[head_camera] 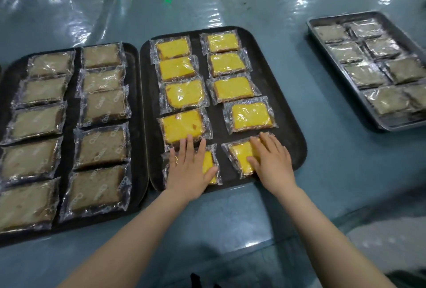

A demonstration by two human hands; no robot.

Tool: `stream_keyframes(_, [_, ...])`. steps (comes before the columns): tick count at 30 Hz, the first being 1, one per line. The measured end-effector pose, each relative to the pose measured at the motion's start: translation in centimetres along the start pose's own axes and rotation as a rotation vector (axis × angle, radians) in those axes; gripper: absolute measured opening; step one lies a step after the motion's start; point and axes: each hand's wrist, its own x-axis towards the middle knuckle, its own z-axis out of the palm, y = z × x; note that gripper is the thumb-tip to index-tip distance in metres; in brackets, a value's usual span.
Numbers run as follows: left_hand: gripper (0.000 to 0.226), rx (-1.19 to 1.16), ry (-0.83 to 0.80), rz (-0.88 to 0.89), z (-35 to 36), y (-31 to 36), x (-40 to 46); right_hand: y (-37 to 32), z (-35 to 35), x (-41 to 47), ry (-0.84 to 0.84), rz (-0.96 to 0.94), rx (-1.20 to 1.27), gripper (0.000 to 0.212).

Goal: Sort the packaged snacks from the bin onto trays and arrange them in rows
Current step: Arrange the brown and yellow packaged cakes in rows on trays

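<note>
Step in hand: squaring the nearest row on the middle black tray [290,126]. Left hand [189,167] and right hand [269,161] each press flat, fingers extended, on a wrapped yellow cake slice [239,156]. Next, likely: straighten the right slice, which lies skewed

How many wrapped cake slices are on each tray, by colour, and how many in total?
Yellow slices, middle black tray: 10, the nearest two under the left hand and right hand.
Brown slices, left black tray: 10.
Pale slices, metal tray: 8 visible.
Total: 28.
</note>
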Motion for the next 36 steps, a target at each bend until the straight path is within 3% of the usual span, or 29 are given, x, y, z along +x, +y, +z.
stream_keyframes(5, [0.077, -0.061, -0.021, 0.015, 0.1, 1.6, 0.0, 0.0, 0.2, 0.2, 0.001, 0.003, 0.037, 0.063])
stream_keyframes(9, [0.078, -0.123, 0.068, 0.018, -0.4, 2.2, 0.2, -1.1, 0.5, 2.0, -0.03, -0.064, 0.001, 0.074])
stream_keyframes(12, [0.08, -0.113, 0.152, -0.046, -1.3, 1.5, 1.3, -1.2, 0.6, 3.5, -0.101, -0.1, -0.045, 0.079])
stream_keyframes(15, [0.083, -0.072, 0.119, -0.142, -2.0, 0.2, 3.1, -1.2, 0.0, 5.5, -0.044, -0.123, -0.037, 0.083])
stream_keyframes(20, [0.085, -0.053, 0.021, -0.155, -1.6, -0.6, 4.7, -1.5, -0.1, 8.8, -0.073, -0.17, -0.102, 0.081])
stream_keyframes(27, [0.081, -0.044, 0.055, -0.098, -1.1, -0.4, 3.8, -1.0, 1.4, 8.7, -0.063, -0.3, -0.174, 0.071])
stream_keyframes(36, [0.078, -0.052, 0.059, -0.068, -0.9, -0.5, 3.5, -0.6, 1.2, 7.9, -0.048, -0.274, -0.143, 0.063])
